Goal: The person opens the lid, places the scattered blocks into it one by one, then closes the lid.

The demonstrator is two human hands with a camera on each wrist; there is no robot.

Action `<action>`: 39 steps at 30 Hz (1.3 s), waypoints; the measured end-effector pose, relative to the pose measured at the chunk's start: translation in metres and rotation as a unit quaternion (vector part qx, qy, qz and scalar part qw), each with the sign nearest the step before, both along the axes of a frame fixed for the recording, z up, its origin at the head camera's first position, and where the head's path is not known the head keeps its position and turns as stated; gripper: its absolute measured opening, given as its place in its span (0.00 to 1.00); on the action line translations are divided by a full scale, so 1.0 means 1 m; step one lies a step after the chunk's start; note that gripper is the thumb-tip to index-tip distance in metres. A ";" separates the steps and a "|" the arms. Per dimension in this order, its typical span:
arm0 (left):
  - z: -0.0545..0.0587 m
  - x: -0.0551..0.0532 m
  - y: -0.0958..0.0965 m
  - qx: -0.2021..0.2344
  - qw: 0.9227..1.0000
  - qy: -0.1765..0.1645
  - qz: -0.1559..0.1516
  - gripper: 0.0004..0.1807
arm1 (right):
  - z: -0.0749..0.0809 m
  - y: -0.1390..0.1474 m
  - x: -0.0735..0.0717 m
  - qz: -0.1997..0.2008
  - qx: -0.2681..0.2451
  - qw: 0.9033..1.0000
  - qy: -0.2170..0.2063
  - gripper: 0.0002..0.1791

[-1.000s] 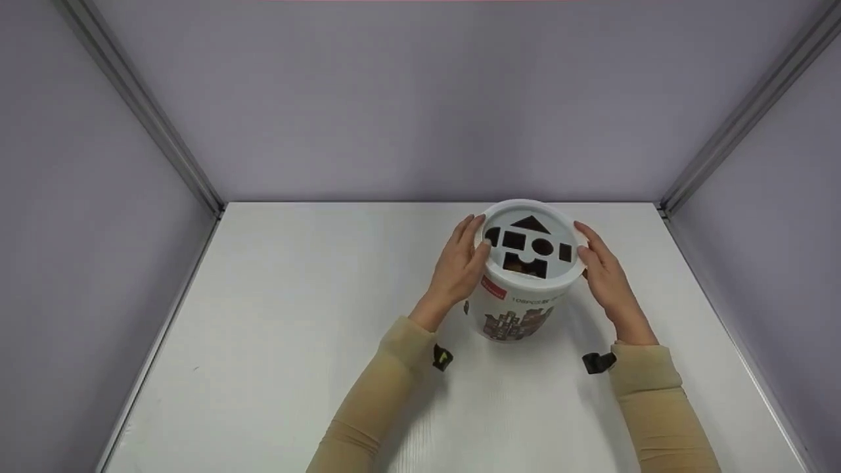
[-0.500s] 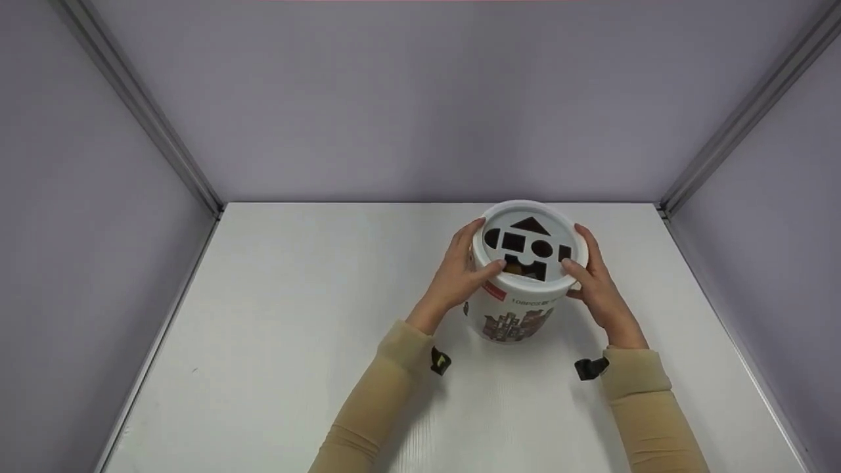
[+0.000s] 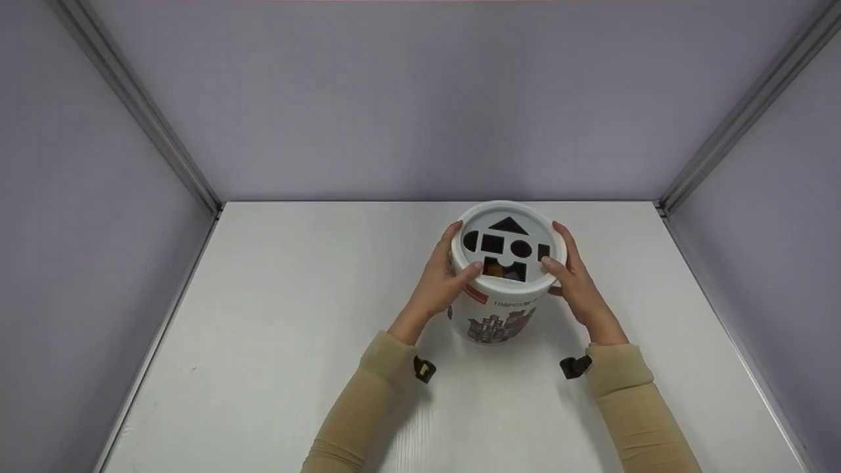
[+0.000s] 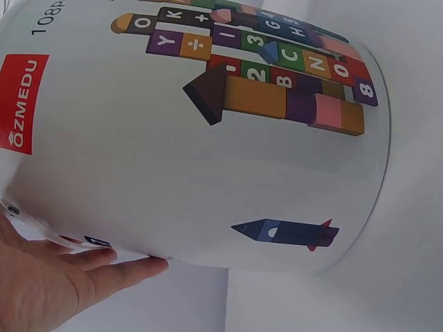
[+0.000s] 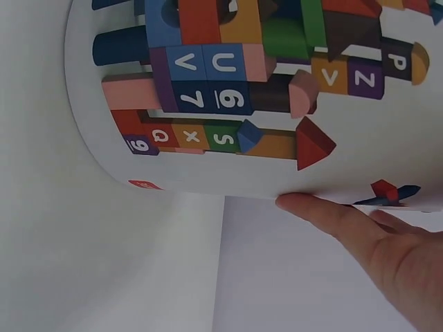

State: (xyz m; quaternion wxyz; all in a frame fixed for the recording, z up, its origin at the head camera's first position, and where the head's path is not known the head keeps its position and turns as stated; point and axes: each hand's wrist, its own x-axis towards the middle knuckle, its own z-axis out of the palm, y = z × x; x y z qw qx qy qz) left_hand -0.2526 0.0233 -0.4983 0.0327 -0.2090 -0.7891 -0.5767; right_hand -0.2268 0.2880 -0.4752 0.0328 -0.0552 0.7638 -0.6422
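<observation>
A white toy-block bucket (image 3: pixel 493 305) stands towards the back of the table, right of centre. Its white lid (image 3: pixel 506 238) has several cut-out shapes, including a triangle, a square and a circle; something orange shows through the lowest slot. My left hand (image 3: pixel 435 282) grips the left side, thumb over the lid's rim. On the opposite side my right hand (image 3: pixel 577 288) holds it likewise, thumb near the small rectangular slot. Both wrist views show the printed bucket wall (image 4: pixel 152 166) with lettered blocks, and fingers (image 5: pixel 315 211) lying along it. The far fingers are partly hidden behind the bucket.
The white table (image 3: pixel 263 315) reaches back to a pale grey wall (image 3: pixel 394 105). Side walls with metal corner posts (image 3: pixel 148 112) enclose it left and right. Small black devices (image 3: pixel 575 367) sit at both wrists, beside the tan sleeves (image 3: pixel 368 401).
Both thumbs have come forward along the lid's front rim, and the hands have tightened round the bucket. In the last half second, bucket and hands have shifted left together.
</observation>
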 end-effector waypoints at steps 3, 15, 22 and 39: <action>-0.001 0.002 -0.011 0.005 1.000 -0.007 0.007 0.48 | -0.001 -0.009 -0.003 0.014 -0.001 1.000 -0.005 0.38; -0.001 0.005 -0.049 0.015 0.998 -0.009 0.058 0.45 | -0.004 -0.043 -0.026 0.072 0.000 0.997 -0.003 0.37; 0.000 0.009 -0.060 0.015 0.996 -0.011 0.083 0.45 | -0.003 -0.056 -0.038 0.094 -0.003 0.996 -0.008 0.38; 0.001 0.005 -0.071 0.025 0.995 -0.013 0.092 0.45 | -0.005 -0.062 -0.053 0.119 -0.019 0.993 -0.008 0.39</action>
